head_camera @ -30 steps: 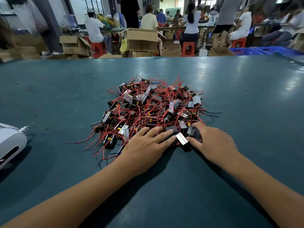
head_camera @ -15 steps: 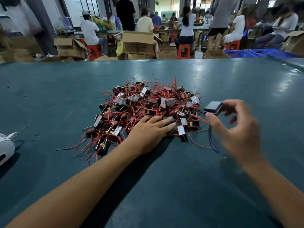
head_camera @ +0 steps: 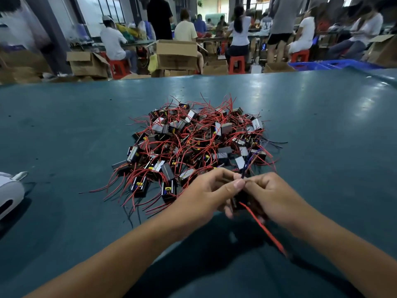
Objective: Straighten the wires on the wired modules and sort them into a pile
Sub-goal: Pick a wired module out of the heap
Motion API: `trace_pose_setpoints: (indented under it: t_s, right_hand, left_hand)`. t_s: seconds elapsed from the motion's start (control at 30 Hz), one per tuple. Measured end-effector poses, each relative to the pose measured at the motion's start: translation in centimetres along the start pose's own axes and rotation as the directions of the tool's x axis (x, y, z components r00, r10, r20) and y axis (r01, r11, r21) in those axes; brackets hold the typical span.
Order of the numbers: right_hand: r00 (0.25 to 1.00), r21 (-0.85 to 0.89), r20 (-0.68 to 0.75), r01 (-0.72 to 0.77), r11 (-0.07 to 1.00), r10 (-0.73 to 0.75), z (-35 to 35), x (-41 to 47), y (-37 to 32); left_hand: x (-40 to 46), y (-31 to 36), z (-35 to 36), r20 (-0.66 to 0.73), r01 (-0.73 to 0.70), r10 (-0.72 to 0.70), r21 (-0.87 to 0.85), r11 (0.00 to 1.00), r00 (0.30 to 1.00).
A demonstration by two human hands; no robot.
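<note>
A tangled heap of small black wired modules with red wires lies in the middle of the teal table. Just in front of the heap, my left hand and my right hand meet, both closed around one black module that is mostly hidden between them. Its dark blue wire rises from my pinched fingertips. Its red wire trails down toward me.
A white device sits at the table's left edge. Beyond the far edge are cardboard boxes, red stools, blue crates and several seated people.
My right hand lifted one module out of the heap's right side and brought it toward me. My left hand left the heap and joined it on the module and its wires.
</note>
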State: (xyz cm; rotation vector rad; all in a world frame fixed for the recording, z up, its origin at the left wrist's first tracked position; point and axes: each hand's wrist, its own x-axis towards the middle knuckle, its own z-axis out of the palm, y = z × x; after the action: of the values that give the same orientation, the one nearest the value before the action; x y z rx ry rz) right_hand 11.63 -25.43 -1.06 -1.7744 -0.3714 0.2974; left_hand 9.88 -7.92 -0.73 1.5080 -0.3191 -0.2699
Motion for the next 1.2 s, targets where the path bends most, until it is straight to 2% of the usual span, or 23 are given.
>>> trace_pose_setpoints:
  t_s: [0.23, 0.37, 0.5, 0.67, 0.8, 0.97, 1.2]
  right_hand:
    - [0.997, 0.059, -0.020, -0.070, 0.996, 0.071, 1.0, 0.0, 0.0]
    - [0.996, 0.155, -0.002, -0.092, 0.984, 0.094, 1.0, -0.1, -0.3]
    - [0.989, 0.245, 0.084, -0.143, 0.959, 0.125, 1.0, -0.1, -0.1]
    - [0.993, 0.257, 0.063, -0.112, 0.960, 0.099, 1.0, -0.1, -0.1]
    - [0.995, 0.365, 0.024, -0.101, 0.925, 0.099, 0.8, 0.1, -0.2]
    - [0.997, 0.314, -0.034, -0.058, 0.948, 0.073, 0.5, 0.1, -0.2]
    - [0.992, 0.120, -0.124, 0.001, 0.993, 0.014, 0.5, 0.3, 0.2]
  left_hand:
    - [-0.6, -1.7, -1.4, 0.011, 0.009, -0.008, -0.142, 0.990, 1.000]
    - [-0.4, -2.0, -1.6, -0.135, -0.073, 0.055, -0.126, 0.989, 0.989]
    - [-0.4, -2.3, -1.3, -0.238, -0.104, 0.081, -0.086, 0.991, 0.968]
    - [-0.5, -2.2, -1.3, -0.241, -0.124, 0.102, -0.078, 0.989, 0.965]
    - [-0.4, -1.8, -1.5, -0.193, -0.120, 0.096, -0.120, 0.985, 0.976]
    - [-0.3, -1.8, -1.8, -0.167, -0.099, 0.075, -0.142, 0.985, 0.983]
    - [-0.5, -1.8, -1.1, -0.176, -0.142, 0.153, 0.075, 0.987, 0.972]
